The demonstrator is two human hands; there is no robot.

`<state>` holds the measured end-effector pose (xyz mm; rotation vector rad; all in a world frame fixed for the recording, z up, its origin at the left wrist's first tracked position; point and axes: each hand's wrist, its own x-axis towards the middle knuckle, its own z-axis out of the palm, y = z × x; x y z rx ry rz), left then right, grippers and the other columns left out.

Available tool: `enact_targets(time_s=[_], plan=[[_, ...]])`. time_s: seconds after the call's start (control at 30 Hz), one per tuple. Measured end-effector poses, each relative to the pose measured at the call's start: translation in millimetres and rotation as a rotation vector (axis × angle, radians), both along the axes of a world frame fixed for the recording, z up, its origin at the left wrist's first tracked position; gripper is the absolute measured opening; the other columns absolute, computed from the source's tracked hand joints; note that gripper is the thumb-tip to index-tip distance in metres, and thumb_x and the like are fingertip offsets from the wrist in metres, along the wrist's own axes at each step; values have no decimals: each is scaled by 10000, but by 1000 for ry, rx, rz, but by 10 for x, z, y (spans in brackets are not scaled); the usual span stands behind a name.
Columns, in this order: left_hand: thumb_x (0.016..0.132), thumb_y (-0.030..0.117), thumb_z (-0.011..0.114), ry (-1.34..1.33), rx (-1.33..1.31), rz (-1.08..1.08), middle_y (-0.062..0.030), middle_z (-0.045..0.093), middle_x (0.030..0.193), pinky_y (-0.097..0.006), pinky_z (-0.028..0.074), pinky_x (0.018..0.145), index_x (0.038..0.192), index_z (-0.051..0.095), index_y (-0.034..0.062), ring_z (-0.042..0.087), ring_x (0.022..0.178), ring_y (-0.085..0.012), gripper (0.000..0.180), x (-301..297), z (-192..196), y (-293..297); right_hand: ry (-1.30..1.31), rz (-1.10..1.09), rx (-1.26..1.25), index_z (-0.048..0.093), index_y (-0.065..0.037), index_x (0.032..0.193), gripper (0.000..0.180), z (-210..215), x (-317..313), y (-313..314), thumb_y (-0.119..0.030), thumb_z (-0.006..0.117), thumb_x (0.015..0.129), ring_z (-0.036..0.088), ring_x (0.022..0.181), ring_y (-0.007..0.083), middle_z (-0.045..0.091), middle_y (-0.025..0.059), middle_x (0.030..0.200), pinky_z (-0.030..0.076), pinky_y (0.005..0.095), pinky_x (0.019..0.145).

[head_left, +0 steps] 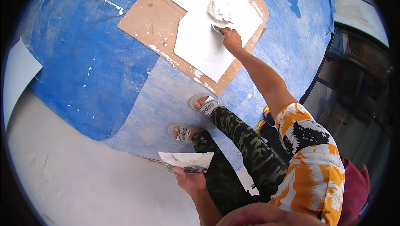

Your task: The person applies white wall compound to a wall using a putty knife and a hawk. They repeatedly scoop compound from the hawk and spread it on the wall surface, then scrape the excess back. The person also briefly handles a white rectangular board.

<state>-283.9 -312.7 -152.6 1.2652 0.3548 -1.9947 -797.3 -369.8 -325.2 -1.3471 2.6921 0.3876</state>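
A mound of wet white putty (pixel 221 11) lies on a white sheet (pixel 204 57), which rests on a brown cardboard piece (pixel 143 22) on the floor. With my arm stretched far forward, my right hand (pixel 232 39) is closed around a small scraper (pixel 216 28). Its blade touches the sheet at the near edge of the putty; its handle is mostly hidden in the fist. Close to my body, my left hand (pixel 191 181) grips a wide flat plate (pixel 188 159) from below. White putty coats the plate's upper side, and dark patches show along its near side.
Blue sheeting (pixel 87 55) spattered with white covers the floor. A pale surface (pixel 75 159) lies at lower left, with a white panel (pixel 18 78) beyond. Another person's dark shoes (pixel 263 126) stand right of my legs. A dark glass panel (pixel 350 76) rises at the right.
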Motion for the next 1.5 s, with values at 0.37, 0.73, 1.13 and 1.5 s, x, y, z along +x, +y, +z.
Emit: enact_targets(time_s=[0.37, 0.73, 1.13, 1.5], plan=[[965, 239, 608, -149, 249, -61, -131, 575, 1302, -337, 538, 885, 1337, 509, -6, 611, 1091, -223, 456, 150, 525, -724, -1378, -503, -773, 562, -28, 1326, 375, 2739, 2758, 279, -226, 559, 1008, 558, 1019, 126, 659, 45, 1111, 468, 298, 904], [1000, 215, 445, -15, -419, -108, -194, 609, 1232, -450, 527, 947, 1287, 509, -52, 631, 1093, -319, 397, 1445, 4680, -1931, -832, 903, -712, 559, -272, 1346, 614, 6857, 4632, -679, 26, 618, 813, 494, 1205, 360, 526, 153, 1287, 407, 474, 909], [1010, 222, 509, 38, -632, 486, -99, 675, 1088, -396, 565, 852, 1207, 574, 15, 682, 947, -220, 292, 2320, 5292, -2282, -1281, 1102, -682, 596, -97, 1303, 455, 6879, 5367, -1836, 78, 554, 885, 529, 1191, 353, 536, 199, 1283, 425, 392, 1009], [1000, 308, 533, 60, -489, 1021, -85, 596, 1311, -464, 447, 1033, 1346, 510, 58, 577, 1190, -264, 428, 3443, 4880, -2576, -2381, -93, 295, 426, -17, 1387, 588, 6552, 7748, -3478, -475, 438, 1019, 503, 1266, 234, 544, 101, 1344, 360, 425, 1098]])
